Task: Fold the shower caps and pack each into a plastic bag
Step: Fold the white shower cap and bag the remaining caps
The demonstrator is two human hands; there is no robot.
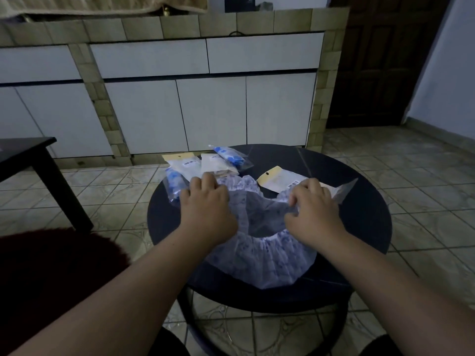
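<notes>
A pale, blue-patterned shower cap [262, 258] lies spread on the round black table [365, 227], its elastic opening facing up. My left hand [207, 204] grips the cap's left rim with curled fingers. My right hand [314, 210] pinches the gathered right rim. Behind the cap lie packed plastic bags: two with blue caps [230, 155] [174, 185], two whitish ones [186, 165] [218, 164]. A flat bag with a yellow header [279, 179] lies by my right hand.
A dark side table [38, 160] stands at the left and a dark red seat [51, 273] at the lower left. White cabinet doors [210, 111] face me behind the table. Tiled floor surrounds the table.
</notes>
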